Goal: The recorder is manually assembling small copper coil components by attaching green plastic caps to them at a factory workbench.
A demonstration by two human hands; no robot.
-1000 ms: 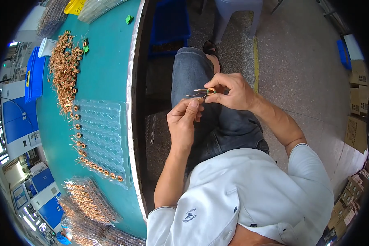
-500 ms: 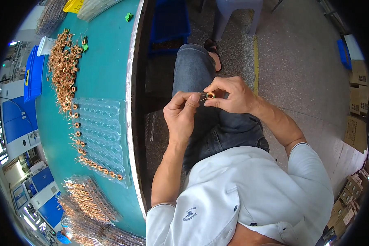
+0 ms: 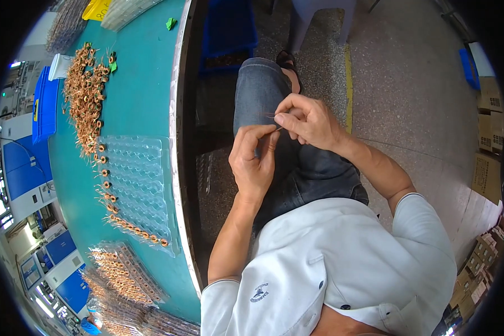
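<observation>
I've got both hands up over the lap, fingertips touching. Right hand pinches thin wires poking out toward 9 o'clock; left hand is pinched narrow right at their tips. One clear tray sits at 9 o'clock on the green table, coil pile at 10, too many coils to count.

brown cardboard boxes stacked far right on floor | clear plastic blister tray left on green table | yellow label on blue bin, far left

Small part between hands indistinct
</observation>
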